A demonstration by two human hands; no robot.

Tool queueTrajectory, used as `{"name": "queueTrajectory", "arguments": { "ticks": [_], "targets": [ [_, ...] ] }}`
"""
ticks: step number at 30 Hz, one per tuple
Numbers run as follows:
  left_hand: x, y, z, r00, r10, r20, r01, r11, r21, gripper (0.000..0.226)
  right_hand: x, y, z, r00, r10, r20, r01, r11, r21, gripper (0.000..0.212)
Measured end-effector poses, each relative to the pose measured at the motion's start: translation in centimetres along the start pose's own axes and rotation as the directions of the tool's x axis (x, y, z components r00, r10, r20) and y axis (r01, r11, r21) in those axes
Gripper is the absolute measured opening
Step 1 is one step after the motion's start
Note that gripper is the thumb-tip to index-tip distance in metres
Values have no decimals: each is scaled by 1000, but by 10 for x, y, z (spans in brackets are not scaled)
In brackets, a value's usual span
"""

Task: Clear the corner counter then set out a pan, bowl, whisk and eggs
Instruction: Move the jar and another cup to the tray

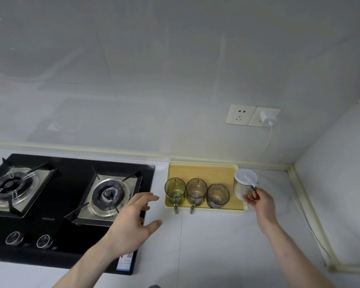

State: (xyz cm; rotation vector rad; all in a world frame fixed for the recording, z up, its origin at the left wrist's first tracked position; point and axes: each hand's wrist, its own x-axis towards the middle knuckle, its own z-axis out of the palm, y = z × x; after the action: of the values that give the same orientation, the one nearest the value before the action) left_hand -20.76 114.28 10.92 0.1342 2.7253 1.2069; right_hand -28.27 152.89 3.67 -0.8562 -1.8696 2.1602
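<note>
The right hand [259, 199] pinches the handle of the white jar [245, 187] at the tray's [202, 170] right end; the left hand [133, 215] hovers spread wide, left of the tray, holding nothing — a careless pull could knock over the nearest glass [218, 195]; pan, bowl, whisk and eggs are not in view.

You stand in a home kitchen: a two-burner gas hob [67, 196] sits in the white counter [216, 246], with glass mugs [196, 193] and a wall socket [240, 114].
</note>
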Motion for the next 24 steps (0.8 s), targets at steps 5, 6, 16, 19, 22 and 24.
{"name": "queueTrajectory", "arguments": {
  "ticks": [5, 6, 16, 19, 22, 24],
  "targets": [
    [-2, -4, 0, 1000, -6, 14, 6, 1000, 19, 57, 21, 31, 1, 988, 137, -64, -141, 989, -47, 37],
    [-2, -6, 0, 1000, -10, 18, 9, 1000, 23, 57, 24, 35, 2, 985, 160, -68, -164, 985, -58, 37],
    [-9, -11, -1, 999, -34, 18, 34, 999, 41, 52, 27, 56, 8, 961, 272, -56, -269, 961, 61, 34],
    [-10, -13, 1, 999, -41, 14, 41, 998, 37, 51, 20, 60, 3, 962, 268, -56, -270, 962, -35, 32],
    [-12, -15, 3, 999, -39, 13, 39, 999, 28, 51, 13, 66, -6, 971, 233, -49, -238, 945, -226, 31],
    [-14, -16, 5, 999, -35, 21, 35, 999, 25, 51, 10, 69, -13, 973, 229, -36, -229, 926, -300, 27]
  ]
}}
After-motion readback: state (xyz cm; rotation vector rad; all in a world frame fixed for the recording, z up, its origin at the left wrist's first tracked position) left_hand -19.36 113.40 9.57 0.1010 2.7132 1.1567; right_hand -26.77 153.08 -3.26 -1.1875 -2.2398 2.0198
